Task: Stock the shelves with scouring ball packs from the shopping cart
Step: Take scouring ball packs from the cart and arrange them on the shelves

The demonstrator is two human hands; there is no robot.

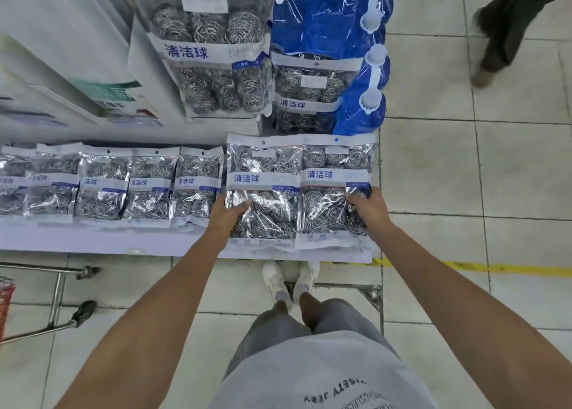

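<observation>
Shelving (93,241) already carried a row of five scouring ball packs (102,184) at its left, and more packs hung above beside blue bottles (359,111), so stocking looked well advanced. Only the shopping cart's frame (58,297) showed (its contents were out of view). The left hand (227,215) gripped one pack (263,189) and the right hand (370,209) gripped its neighbour (335,189), both at the shelf's right end.

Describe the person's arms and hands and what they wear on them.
Both arms are bare from the picture's lower edge to the wrist: no sleeves show. The left hand and right hand wear no gloves, and no watch, ring or bracelet is visible. Below is a light grey T-shirt with dark lettering.
</observation>
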